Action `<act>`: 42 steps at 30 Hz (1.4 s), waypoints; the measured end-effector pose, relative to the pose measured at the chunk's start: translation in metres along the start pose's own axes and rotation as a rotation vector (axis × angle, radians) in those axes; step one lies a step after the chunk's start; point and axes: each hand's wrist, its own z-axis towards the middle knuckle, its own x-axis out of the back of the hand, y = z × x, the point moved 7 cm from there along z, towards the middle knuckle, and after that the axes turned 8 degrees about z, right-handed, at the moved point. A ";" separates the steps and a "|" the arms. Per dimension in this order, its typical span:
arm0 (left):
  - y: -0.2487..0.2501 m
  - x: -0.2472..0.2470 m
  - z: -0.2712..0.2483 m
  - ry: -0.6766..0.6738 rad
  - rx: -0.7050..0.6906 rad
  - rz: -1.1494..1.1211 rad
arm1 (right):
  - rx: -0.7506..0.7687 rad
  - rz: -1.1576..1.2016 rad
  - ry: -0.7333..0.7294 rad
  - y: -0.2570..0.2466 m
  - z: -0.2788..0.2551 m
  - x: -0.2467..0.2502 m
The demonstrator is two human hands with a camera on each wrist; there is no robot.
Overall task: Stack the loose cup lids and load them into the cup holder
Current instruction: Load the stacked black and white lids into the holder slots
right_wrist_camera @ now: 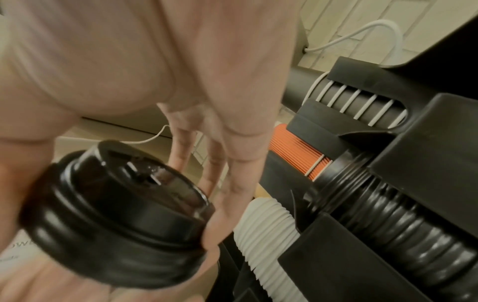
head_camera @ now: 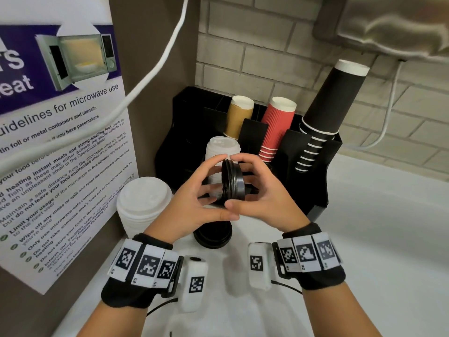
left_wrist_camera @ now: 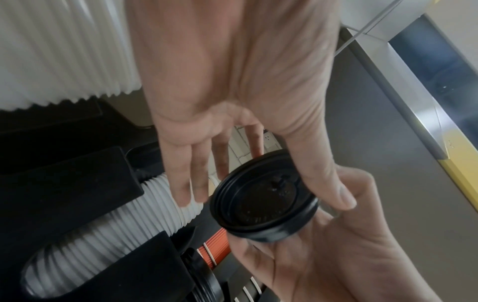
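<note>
A short stack of black cup lids (head_camera: 232, 182) stands on edge in the air in front of the black cup holder (head_camera: 313, 171). My left hand (head_camera: 215, 188) grips it from the left and my right hand (head_camera: 249, 187) from the right, fingers arched over the top and thumbs below. The left wrist view shows the lids' (left_wrist_camera: 264, 204) underside with my thumb (left_wrist_camera: 336, 190) on the rim. In the right wrist view the lids (right_wrist_camera: 116, 214) sit against my fingers (right_wrist_camera: 227, 183). A white lid stack (head_camera: 222, 147) and black lids (right_wrist_camera: 388, 214) lie in the holder's slots.
A tall stack of loose white lids (head_camera: 143, 205) stands on the white counter at the left, below a microwave poster (head_camera: 60, 142). More black lids (head_camera: 213, 235) sit on the counter under my hands. Brown (head_camera: 238, 117), red (head_camera: 277, 127) and black cups (head_camera: 323, 113) fill the holder.
</note>
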 end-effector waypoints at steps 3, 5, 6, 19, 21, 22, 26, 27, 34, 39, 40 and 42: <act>-0.004 0.007 -0.001 0.055 0.034 0.012 | 0.018 -0.038 0.090 0.002 0.008 0.016; -0.004 0.016 -0.002 0.135 0.059 0.014 | 0.027 -0.129 0.222 0.006 0.015 0.044; -0.003 0.021 -0.003 0.180 0.065 0.017 | 0.019 -0.209 0.279 0.008 0.018 0.060; 0.006 0.028 -0.001 0.256 0.048 0.028 | -0.201 -0.859 0.043 0.046 0.057 0.092; 0.005 0.029 -0.001 0.263 0.048 0.031 | -0.200 -0.873 0.032 0.047 0.052 0.088; 0.005 0.030 -0.001 0.268 0.050 0.033 | -0.201 -0.894 0.027 0.048 0.049 0.086; 0.005 0.029 -0.001 0.268 0.052 0.043 | -0.181 -1.138 0.052 0.050 0.037 0.076; 0.005 0.028 -0.001 0.265 0.053 0.043 | -0.160 -1.178 0.067 0.050 0.035 0.073; 0.005 0.028 -0.002 0.265 0.039 0.032 | -0.125 -1.208 0.117 0.052 0.028 0.064; 0.003 0.031 -0.003 0.277 0.039 0.027 | -0.148 -1.153 0.086 0.051 0.027 0.068; 0.003 0.031 -0.003 0.279 0.037 0.027 | -0.161 -1.146 0.065 0.051 0.027 0.069; 0.003 0.031 -0.003 0.284 0.036 0.028 | -0.173 -1.142 0.038 0.050 0.028 0.071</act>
